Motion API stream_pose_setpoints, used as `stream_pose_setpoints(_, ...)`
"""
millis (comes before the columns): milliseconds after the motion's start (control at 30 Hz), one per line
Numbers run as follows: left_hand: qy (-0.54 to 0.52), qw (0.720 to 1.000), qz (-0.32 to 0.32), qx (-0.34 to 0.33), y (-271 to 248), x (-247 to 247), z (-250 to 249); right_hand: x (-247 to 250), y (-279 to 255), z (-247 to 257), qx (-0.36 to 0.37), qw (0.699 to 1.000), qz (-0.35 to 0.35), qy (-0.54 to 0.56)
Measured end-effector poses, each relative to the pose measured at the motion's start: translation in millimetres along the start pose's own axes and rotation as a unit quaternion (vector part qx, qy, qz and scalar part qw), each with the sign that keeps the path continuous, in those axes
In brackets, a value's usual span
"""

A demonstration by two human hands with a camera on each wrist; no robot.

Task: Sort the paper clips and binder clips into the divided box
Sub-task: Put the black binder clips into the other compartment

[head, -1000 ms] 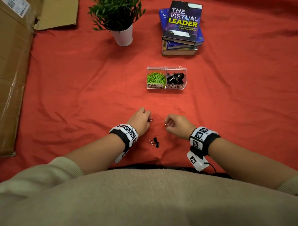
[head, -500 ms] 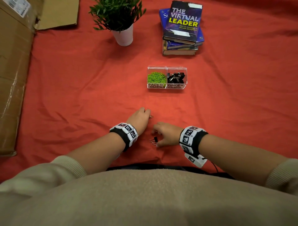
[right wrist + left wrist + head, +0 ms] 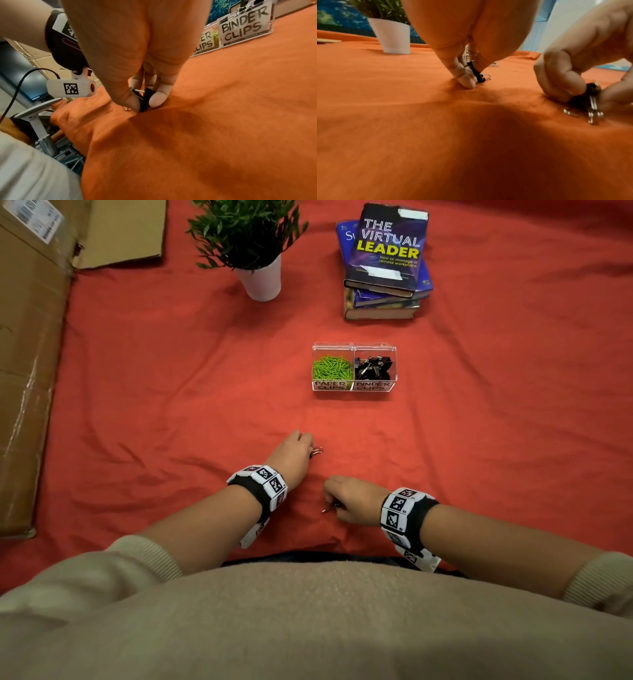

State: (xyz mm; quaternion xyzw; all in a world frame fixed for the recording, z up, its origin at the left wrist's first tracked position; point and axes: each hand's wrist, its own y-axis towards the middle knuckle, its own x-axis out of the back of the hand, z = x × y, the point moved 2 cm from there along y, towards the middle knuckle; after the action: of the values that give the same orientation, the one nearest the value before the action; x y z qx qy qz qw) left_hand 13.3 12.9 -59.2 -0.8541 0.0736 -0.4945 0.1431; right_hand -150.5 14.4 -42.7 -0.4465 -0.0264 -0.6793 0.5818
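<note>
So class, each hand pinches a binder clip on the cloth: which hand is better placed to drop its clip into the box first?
Probably the left hand: its binder clip lies nearer the divided box, while the right hand pinches its clip closer to the body.

Divided box ahead of us on the cloth, books behind it, potted plant behind-left, cardboard box far left.
</note>
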Motion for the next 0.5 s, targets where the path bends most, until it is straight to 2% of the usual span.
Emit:
stream_pose_setpoints(133, -0.041, 0.999, 0.000, 0.029, -1.6, 0.8, 3.8, 2.4, 2.2, -9.8, -0.019, 1.000, -0.024, 0.009)
stream_pose_setpoints(300, -0.071, 0.995, 0.023, 0.059, 3.2, 3.3, 8.3, 29.9, 1.1, -34.2, -0.083, 0.989, -0.103, 0.071)
stream_pose_setpoints(367, -0.082, 0.995, 0.024, 0.057, 8.9, 6.1, 6.0, 45.8, -1.1, -50.0, -0.140, 0.968, -0.157, 0.139)
stream_pose_setpoints(433, -0.098, 0.994, 0.006, 0.039, 15.9, 14.6, -4.9, 66.5, -4.9, -66.1, -0.194, 0.925, -0.219, 0.243)
stream_pose_setpoints(500, -0.111, 0.994, -0.018, 0.002, 26.7, 28.3, -23.9, 92.6, -9.5, -78.8, -0.223, 0.887, -0.282, 0.289)
